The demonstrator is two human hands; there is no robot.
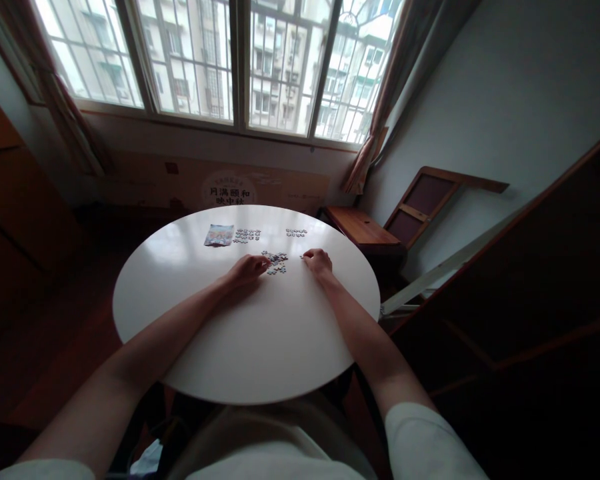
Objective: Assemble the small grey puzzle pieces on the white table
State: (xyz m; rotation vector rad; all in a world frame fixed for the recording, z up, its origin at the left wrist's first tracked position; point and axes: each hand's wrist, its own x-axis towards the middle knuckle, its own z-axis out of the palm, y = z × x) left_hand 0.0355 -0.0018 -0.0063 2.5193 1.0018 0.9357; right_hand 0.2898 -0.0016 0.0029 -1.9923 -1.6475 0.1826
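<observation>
A loose pile of small jigsaw puzzle pieces (277, 259) lies on the white oval table (240, 347). My left hand (249, 268) is at the pile's left edge, its fingers closed together; what they hold, if anything, is too small to make out. To the right of the pile, my right hand (319, 261) pinches a jigsaw puzzle piece (302, 257) just at the tabletop. Farther back, several pieces are laid in rows (247, 235) on the left, and a smaller group of rows (296, 233) sits on the right.
Beside the left rows lies a picture packet (219, 235). A wooden bench (363, 225) stands behind the table's right side, with a wooden frame (420, 200) leaning by the wall. Barred windows and a printed banner (280, 183) are at the back.
</observation>
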